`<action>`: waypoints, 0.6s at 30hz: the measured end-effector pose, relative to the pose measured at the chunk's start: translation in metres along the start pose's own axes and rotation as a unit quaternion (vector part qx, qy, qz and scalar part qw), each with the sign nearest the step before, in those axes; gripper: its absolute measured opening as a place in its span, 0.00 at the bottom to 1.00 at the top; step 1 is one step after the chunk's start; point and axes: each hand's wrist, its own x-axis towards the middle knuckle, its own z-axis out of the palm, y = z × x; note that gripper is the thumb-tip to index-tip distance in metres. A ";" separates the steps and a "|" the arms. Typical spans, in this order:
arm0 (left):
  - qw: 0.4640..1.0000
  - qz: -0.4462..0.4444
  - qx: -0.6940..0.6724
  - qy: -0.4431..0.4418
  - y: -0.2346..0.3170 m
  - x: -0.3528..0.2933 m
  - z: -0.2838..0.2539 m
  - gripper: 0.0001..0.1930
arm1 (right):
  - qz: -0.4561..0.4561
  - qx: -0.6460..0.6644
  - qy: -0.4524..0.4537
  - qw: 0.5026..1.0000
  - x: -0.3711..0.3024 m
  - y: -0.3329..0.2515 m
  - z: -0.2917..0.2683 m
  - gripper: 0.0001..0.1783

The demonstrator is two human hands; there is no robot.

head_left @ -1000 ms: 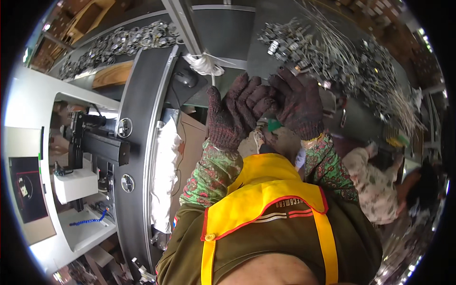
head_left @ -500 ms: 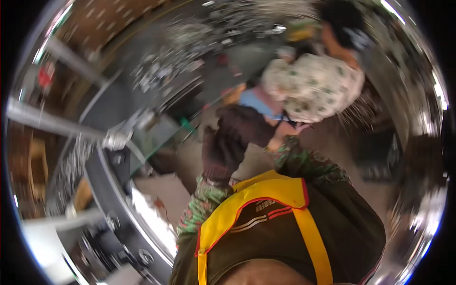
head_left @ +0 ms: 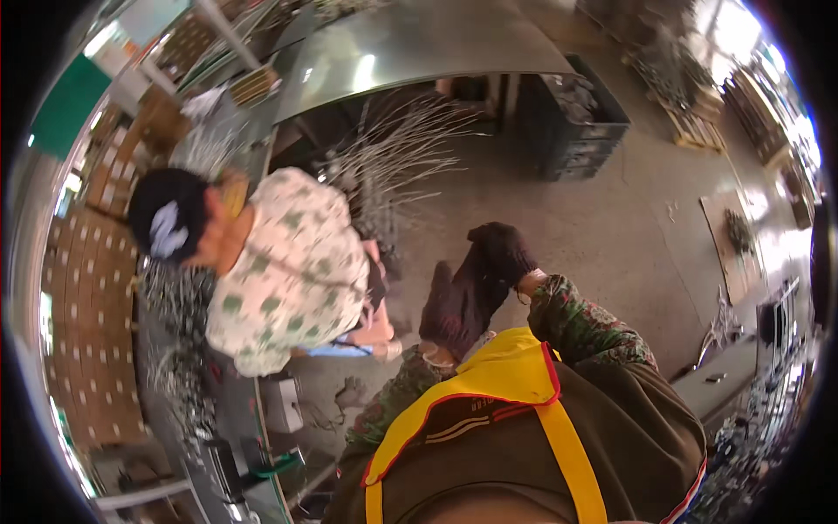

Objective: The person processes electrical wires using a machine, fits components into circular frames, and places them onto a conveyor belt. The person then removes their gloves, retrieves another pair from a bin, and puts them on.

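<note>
Both my hands wear dark brown knit gloves and meet in front of my chest, above the concrete floor. My left hand point(head_left: 451, 313) points away from me, its gloved thumb standing apart from the fingers. Over the finger end of the left glove point(head_left: 467, 284) curls my right hand point(head_left: 506, 249), closed on it. Where one dark glove ends and the other begins is hard to make out. A bit of bare wrist shows at each cuff, below patterned green sleeves.
A co-worker in a white-and-green patterned top point(head_left: 292, 262) and black cap stands close at the left, by a long bench point(head_left: 240, 410). Ahead is a metal-topped table point(head_left: 428, 44) with thin silvery stems point(head_left: 410, 148) and dark crates point(head_left: 580, 131). Stacked cartons point(head_left: 92, 314) line the far left.
My view has swung to the right, so the co-worker now appears at the left. My gloved hands stay together before my chest, the right one shifted further over the left's fingers.
</note>
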 end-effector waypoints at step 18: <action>0.893 -0.244 0.285 0.248 -0.030 0.346 -0.022 0.19 | 0.244 0.399 0.452 0.760 0.064 0.144 -0.249 0.17</action>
